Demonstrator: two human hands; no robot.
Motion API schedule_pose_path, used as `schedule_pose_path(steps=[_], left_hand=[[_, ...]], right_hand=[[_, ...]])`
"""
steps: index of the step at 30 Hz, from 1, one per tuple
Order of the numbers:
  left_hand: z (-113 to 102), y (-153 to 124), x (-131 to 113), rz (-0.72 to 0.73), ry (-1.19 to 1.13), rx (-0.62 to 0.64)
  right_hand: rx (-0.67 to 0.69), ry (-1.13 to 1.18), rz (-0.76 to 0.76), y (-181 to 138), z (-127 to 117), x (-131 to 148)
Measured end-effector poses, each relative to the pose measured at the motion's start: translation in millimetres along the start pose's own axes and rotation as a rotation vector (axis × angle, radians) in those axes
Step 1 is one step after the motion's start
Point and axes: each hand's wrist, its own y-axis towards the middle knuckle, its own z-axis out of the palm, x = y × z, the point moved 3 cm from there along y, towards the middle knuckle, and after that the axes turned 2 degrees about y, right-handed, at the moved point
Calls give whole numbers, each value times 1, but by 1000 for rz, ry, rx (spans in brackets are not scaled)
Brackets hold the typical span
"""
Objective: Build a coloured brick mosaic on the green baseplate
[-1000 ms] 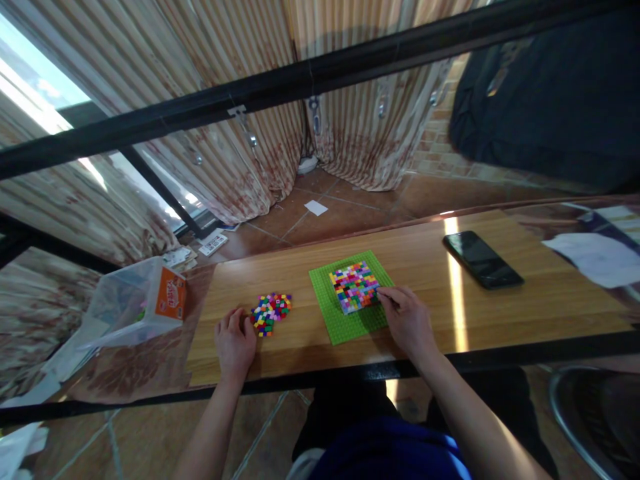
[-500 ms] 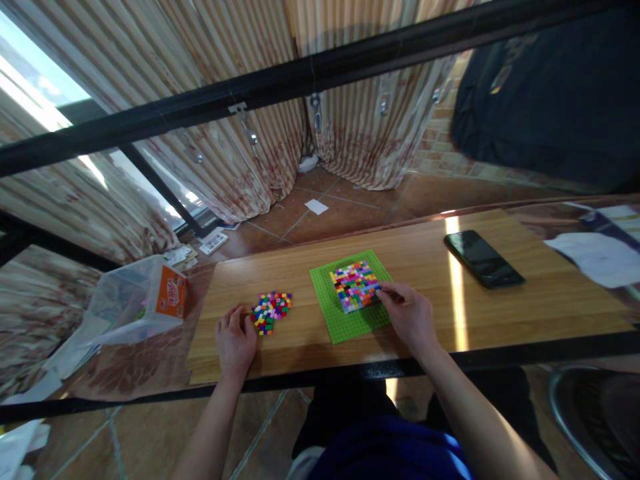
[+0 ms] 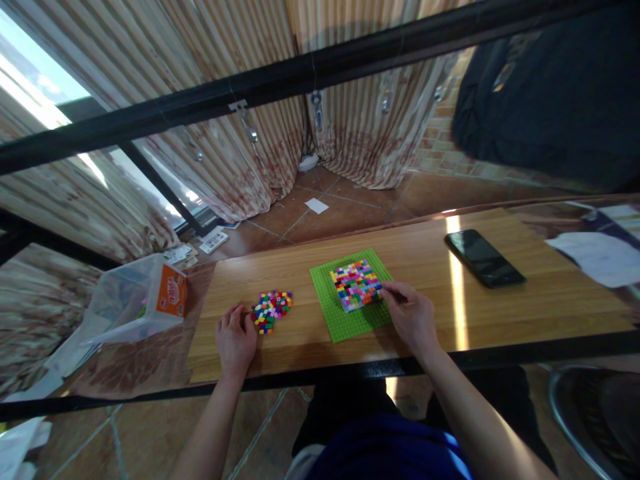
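Observation:
A green studded baseplate (image 3: pixel 330 320) lies on the wooden board, and a block of many-coloured toy bricks (image 3: pixel 356 285) covers part of it. At the right edge of this block is my right hand (image 3: pixel 411 313), thumb and forefinger pinched together; whatever is between the fingertips is too small to make out. My left hand (image 3: pixel 237 341) rests on the board with its fingers loosely bent and apart, holding nothing visible. Its fingertips are beside a pile of small loose toy bricks (image 3: pixel 273 308) in mixed colours.
A black phone (image 3: pixel 484 259) lies on the wooden board (image 3: pixel 415 247) to the right. Left of the board stands a clear plastic bin (image 3: pixel 125 300) with an orange label. White paper (image 3: pixel 597 259) is at the far right. A dark metal bar (image 3: pixel 280 79) crosses beyond the board.
My right hand has shifted very slightly to the right along the block's edge, still pinched. My left hand and the loose bricks look the same.

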Motion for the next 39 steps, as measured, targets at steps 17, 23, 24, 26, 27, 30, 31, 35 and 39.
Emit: schedule_pose_path(steps=[17,23,24,26,27,30,31,35,39], left_hand=[[0,0,-2,0,-1,3],[0,0,-2,-12,4,-6],[0,0,-2,-14,4,-5],[0,0,-2,-18,1,1],[0,0,-2,-17,-1,5],[0,0,-2,-12,-3,4],[-1,0,-2,-12,-4,0],[0,0,-2,-15,-12,-7],[0,-1,-2,-24,-20,-14]], right_hand=[[36,243,249,11,6,-11],[67,266,267,14,7,-5],[75,269,271,15,7,-5],[95,274,279,17,6,-7],[101,278,282,18,5,-9],[83,278,268,20,0,-16],[73,260,255,21,-1,-19],[97,50,155,16,-3,-22],[131,-137,74,2,0,-16]])
